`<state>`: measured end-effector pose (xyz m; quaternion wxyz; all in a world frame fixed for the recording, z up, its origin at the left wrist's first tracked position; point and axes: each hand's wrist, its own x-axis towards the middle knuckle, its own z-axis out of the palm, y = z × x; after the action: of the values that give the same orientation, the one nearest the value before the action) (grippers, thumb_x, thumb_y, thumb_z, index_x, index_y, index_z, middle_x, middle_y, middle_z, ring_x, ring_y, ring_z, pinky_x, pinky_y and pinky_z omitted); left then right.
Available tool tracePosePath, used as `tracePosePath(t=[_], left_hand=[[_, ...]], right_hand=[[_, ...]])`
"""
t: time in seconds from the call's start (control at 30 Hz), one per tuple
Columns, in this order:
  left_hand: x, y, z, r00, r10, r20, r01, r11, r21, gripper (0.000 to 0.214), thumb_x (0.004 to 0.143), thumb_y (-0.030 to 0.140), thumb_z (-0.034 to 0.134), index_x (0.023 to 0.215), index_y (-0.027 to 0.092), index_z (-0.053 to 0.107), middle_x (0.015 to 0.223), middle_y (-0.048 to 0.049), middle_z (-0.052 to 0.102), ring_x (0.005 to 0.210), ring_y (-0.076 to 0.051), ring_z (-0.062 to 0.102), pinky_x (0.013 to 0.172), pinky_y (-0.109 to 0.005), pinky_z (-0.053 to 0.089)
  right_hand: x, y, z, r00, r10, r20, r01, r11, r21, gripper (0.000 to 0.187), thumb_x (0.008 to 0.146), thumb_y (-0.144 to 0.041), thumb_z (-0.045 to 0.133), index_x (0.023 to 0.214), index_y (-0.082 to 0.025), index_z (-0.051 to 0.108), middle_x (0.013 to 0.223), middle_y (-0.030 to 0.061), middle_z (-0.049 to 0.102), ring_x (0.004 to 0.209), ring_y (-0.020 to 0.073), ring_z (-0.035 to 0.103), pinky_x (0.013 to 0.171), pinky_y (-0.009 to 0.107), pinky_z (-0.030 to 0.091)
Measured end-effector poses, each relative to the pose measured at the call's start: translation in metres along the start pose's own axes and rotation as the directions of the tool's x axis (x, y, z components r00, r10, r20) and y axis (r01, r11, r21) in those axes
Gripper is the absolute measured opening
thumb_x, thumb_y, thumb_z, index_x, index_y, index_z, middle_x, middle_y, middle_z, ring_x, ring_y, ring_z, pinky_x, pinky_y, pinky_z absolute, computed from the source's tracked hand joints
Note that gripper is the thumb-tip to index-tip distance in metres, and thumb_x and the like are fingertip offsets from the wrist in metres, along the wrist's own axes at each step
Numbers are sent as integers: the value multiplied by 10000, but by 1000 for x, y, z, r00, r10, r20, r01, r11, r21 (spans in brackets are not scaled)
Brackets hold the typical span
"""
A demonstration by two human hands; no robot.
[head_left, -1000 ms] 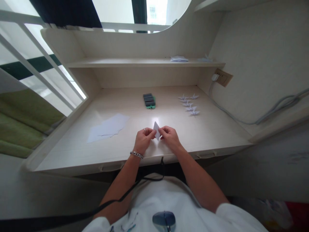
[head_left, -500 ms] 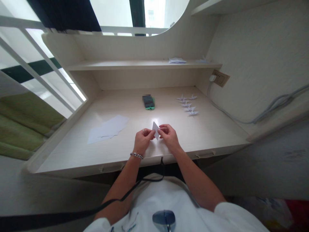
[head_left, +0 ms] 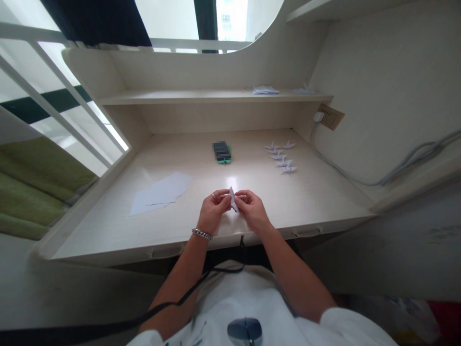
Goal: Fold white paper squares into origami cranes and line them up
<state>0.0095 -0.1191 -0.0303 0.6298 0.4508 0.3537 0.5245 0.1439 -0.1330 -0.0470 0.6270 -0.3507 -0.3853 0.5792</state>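
Note:
A small piece of folded white paper is held up just above the front of the desk, turned nearly edge-on to me. My left hand, with a ring and a chain bracelet, pinches its left side between thumb and fingers. On the other side my right hand grips the paper the same way, thumb toward me. The fingers hide part of the folds. Beyond the right hand, several white paper cranes stand in a cluster on the desk.
Loose white paper sheets lie on the left of the desk. A dark and green object, blurred out, sits at the back middle. More folded paper rests on the shelf. A grey cable runs along the right wall.
The folded paper has turned from showing a flat diamond-shaped face to nearly edge-on. Both hands have drawn slightly closer around it, still pinching.

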Motion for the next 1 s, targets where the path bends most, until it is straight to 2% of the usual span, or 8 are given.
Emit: tracePosePath(t=[0.17,0.33,0.47,0.63,0.8,0.9,1.0], left_hand=[[0,0,0,1000,-3,10,3,1000,-13,348,666,334,813,934,158,680,725,-2,691,624,-90,608,642,-225,505],[0,1,0,999,-25,28,27,998,-50,322,671,316,815,917,162,675,732,-3,700,650,-95,629,663,-227,516],[0,0,1,1000,6,-14,-5,1000,8,336,685,337,801,942,160,672,761,-20,718,677,-119,655,668,-249,534],[0,-1,5,985,162,-65,-148,972,181,343,711,348,776,967,145,670,804,-53,734,717,-157,678,673,-282,556],[-2,-3,7,955,297,-13,-278,907,315,299,764,314,732,1022,173,678,812,-36,729,701,-144,672,690,-274,554],[-3,-6,7,947,319,37,-312,886,342,307,789,310,705,1070,191,670,858,-39,729,752,-154,681,735,-286,555],[-4,-8,7,952,302,47,-300,898,322,280,782,318,708,1026,187,667,849,-42,723,749,-161,682,730,-294,559]], right_hand=[[0,2,0,997,-59,-57,52,991,-122,220,705,-318,753,854,-177,673,735,6,685,622,127,602,603,260,469],[-2,0,-1,988,-147,-44,132,963,-237,185,740,-305,721,885,-190,730,871,44,734,813,186,661,788,327,507],[-3,1,-2,979,-192,-62,161,927,-338,169,774,-303,689,898,-203,747,907,43,742,835,194,661,783,325,507],[-3,2,-2,983,-174,-59,146,935,-323,256,827,-404,635,945,-200,734,871,48,732,729,171,633,655,296,489],[-4,0,1,985,-171,-36,156,952,-262,319,752,-403,726,995,-197,713,975,72,731,888,213,666,801,347,522],[-4,0,2,981,-187,-45,169,951,-260,316,762,-410,712,993,-194,712,983,76,731,900,215,667,826,354,522],[-4,1,3,980,-195,-50,177,951,-253,288,793,-416,671,966,-191,721,959,69,732,882,208,663,818,345,520]])
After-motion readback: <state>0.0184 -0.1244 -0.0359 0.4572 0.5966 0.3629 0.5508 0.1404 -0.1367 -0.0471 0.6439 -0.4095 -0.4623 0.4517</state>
